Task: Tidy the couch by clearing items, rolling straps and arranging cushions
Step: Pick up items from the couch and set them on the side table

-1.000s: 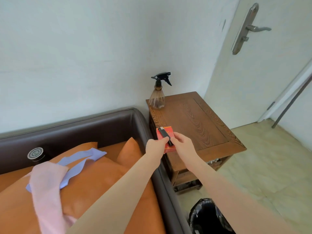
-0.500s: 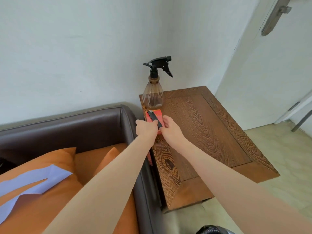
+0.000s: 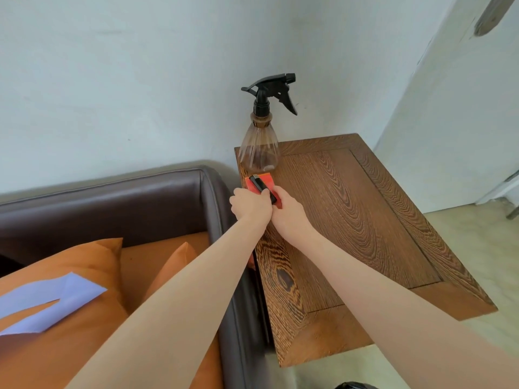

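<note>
Both hands hold a small red-orange box [image 3: 265, 181] with a black lighter-like object [image 3: 259, 184] lying on top of it. My left hand [image 3: 250, 204] grips its left side and my right hand [image 3: 289, 204] grips its right side. The box is low over the back-left corner of the wooden side table [image 3: 365, 220], just in front of the spray bottle [image 3: 262, 136]. At the left is the brown leather couch [image 3: 112, 203] with orange cushions [image 3: 84, 276], and a lilac strap [image 3: 53, 301] lies on the large one.
The amber spray bottle with a black trigger stands in the table's back-left corner against the wall. A white door [image 3: 463, 108] is at the right. A black bin's rim [image 3: 354, 385] shows at the bottom edge. Pale tiled floor [image 3: 491, 262] lies beyond the table.
Both hands carried the red box and black object forward over the table towards the spray bottle. The view moved closer to the table, so the pink strap left the frame.
</note>
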